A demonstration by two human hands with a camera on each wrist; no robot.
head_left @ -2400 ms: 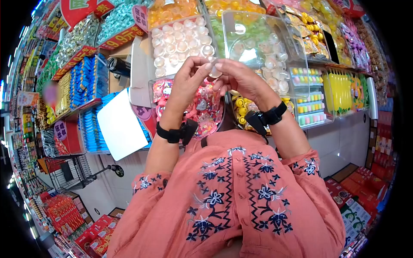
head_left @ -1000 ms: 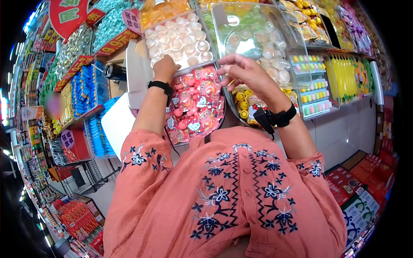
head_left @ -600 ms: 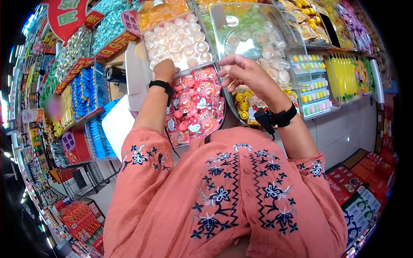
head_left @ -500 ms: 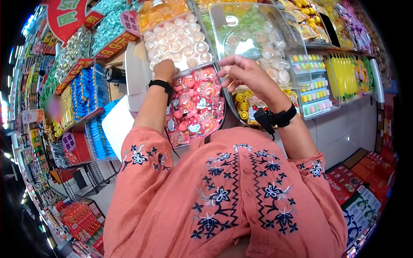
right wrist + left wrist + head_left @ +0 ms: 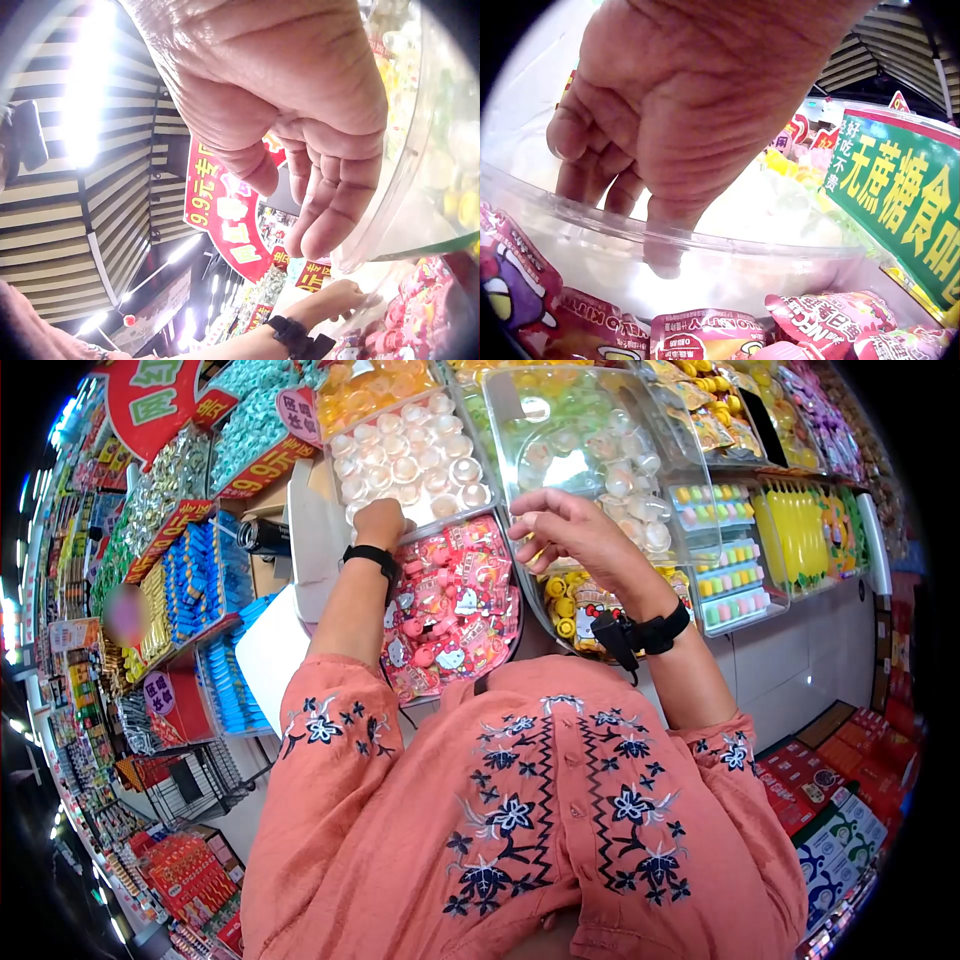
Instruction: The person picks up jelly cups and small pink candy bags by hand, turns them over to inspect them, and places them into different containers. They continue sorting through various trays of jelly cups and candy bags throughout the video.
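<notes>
My left hand reaches palm down over the near left corner of a bin of clear-domed whitish jelly cups. In the left wrist view its fingers point down behind the bin's clear plastic wall, loosely bent and apart. No jelly cup shows between them, and the glare washes out the bin's contents. My right hand hovers in front of a clear plastic lid, its fingers loosely curled around nothing. Pink Hello Kitty packets fill the bin just below the left hand.
Yellow-capped packets lie below the right hand. Trays of pastel sweets and yellow packs stand to the right. A white board, a black bottle and blue packets are on the left, with a shopping cart below.
The hands were together, fingering one jelly cup; they have since parted. The left went down to the jelly bin's near left corner, the right drew back. Over the last second both stayed nearly still.
</notes>
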